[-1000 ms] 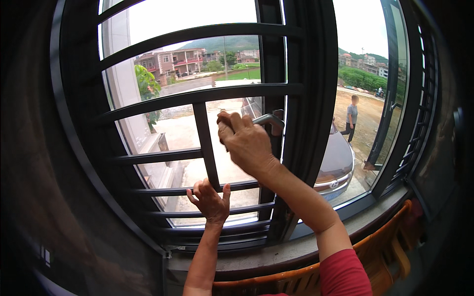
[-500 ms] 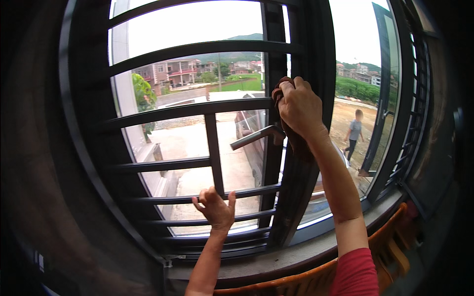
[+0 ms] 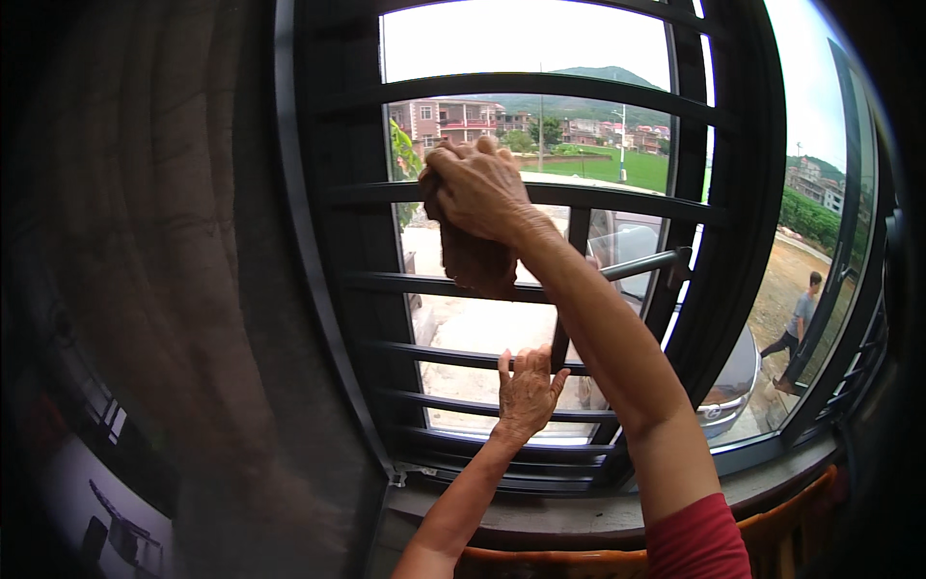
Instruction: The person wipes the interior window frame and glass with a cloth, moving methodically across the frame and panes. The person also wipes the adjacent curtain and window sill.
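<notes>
My right hand point(image 3: 477, 188) presses a brown cloth point(image 3: 477, 259) against a dark horizontal bar point(image 3: 608, 201) of the window grille. The cloth is bunched under the fingers, and its loose end hangs down past the bar below. Lower down, my left hand point(image 3: 531, 394) rests its fingertips at another dark bar point(image 3: 449, 358), thumb spread to the side and nothing held. Right of my hands, a grey window handle point(image 3: 644, 263) sticks out behind my right forearm.
A dark curtain point(image 3: 164, 193) hangs to the left. Below the window runs a sill point(image 3: 598, 511), with an orange-brown wooden chair or bench back point(image 3: 550, 563) before it. Outside the right-hand opening stand a parked car point(image 3: 728, 391) and a walking person point(image 3: 799, 317).
My right hand has moved left with the cloth, from the upright frame beside the handle to the horizontal bar. My left hand stays low on the grille. The view has turned left.
</notes>
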A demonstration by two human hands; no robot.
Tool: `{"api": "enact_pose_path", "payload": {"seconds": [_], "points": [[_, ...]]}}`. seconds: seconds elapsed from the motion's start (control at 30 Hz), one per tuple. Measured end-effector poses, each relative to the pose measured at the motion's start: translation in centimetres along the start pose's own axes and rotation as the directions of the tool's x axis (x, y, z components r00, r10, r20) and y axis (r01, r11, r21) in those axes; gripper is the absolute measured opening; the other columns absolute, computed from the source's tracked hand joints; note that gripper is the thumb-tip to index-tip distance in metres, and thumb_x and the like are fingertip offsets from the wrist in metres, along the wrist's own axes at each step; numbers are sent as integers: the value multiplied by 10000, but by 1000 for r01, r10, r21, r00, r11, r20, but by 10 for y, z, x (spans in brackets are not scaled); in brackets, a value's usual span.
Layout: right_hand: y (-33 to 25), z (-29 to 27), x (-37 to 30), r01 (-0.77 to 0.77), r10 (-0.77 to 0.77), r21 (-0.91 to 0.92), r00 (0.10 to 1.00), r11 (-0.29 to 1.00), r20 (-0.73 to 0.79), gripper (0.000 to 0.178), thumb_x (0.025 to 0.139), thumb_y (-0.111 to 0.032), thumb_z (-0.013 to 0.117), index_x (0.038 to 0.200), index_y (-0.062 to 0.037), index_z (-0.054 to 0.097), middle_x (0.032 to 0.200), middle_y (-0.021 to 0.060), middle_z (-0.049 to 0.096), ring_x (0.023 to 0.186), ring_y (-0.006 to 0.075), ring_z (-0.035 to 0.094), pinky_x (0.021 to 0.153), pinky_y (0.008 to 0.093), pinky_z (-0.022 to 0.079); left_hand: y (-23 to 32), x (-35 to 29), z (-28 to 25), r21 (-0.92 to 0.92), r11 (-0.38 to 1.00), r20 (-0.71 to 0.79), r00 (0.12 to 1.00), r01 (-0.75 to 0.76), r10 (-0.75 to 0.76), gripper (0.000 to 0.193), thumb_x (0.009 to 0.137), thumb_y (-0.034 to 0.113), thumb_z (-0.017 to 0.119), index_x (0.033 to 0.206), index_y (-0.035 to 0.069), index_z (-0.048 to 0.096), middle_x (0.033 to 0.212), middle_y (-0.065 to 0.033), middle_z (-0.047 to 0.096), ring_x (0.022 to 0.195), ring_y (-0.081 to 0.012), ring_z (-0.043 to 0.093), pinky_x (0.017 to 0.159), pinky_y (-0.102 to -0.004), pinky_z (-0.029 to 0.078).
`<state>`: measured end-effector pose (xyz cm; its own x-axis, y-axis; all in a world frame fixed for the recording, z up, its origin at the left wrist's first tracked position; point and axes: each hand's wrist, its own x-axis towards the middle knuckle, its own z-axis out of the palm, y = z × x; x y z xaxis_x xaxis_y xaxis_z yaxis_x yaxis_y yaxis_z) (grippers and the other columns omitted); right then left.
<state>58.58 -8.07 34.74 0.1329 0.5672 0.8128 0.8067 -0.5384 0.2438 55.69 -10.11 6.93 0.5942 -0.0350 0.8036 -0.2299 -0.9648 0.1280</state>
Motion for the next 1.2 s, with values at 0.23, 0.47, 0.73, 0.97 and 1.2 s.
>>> {"api": "enact_pose_path", "payload": {"seconds": [0.23,0.47,0.73,0.97,1.2], "points": [[-60,39,34,144,-147,94,989,985,22,363,829,-125,576,1190,-168,569,1131,99,556,1043,285,479,869,435,397,-58,-16,-24,-8,997,-105,991,-79,77,462,892,394,593,1197,62,492,1168,-144,466,1173,-288,404,1073,-479,217],[-89,72,62,165,-159,70,984,984,-83,416,782,-71,631,1193,-79,565,1179,104,526,1022,264,486,856,381,397,-101,-18,-41,180,984,103,994,7,-26,401,922,421,517,1118,73,561,1093,-89,502,1097,-231,422,1056,-486,208],[-52,57,33,153,-176,-160,975,975,-139,277,906,-197,525,1162,-114,589,1177,98,578,1056,258,543,842,408,425,-96,-15,-37,193,980,-42,999,40,-33,378,919,444,528,988,79,596,974,-85,511,1009,-245,476,1038,-494,246],[37,-16,-37,39,-47,-139,998,990,-50,406,859,-332,589,1227,-165,558,1222,114,564,1111,292,520,877,460,397,-102,-19,-32,190,981,-109,994,39,-18,382,863,420,618,1012,69,611,1003,-79,529,1052,-244,467,1059,-484,228],[112,-95,-107,-146,145,-352,989,924,-30,374,921,-421,524,1173,-165,632,1173,102,515,1158,254,439,923,451,376,-100,-19,-30,206,977,-76,996,55,-40,400,883,431,591,1067,76,577,1038,-73,507,1088,-248,448,1091,-484,188]]}}
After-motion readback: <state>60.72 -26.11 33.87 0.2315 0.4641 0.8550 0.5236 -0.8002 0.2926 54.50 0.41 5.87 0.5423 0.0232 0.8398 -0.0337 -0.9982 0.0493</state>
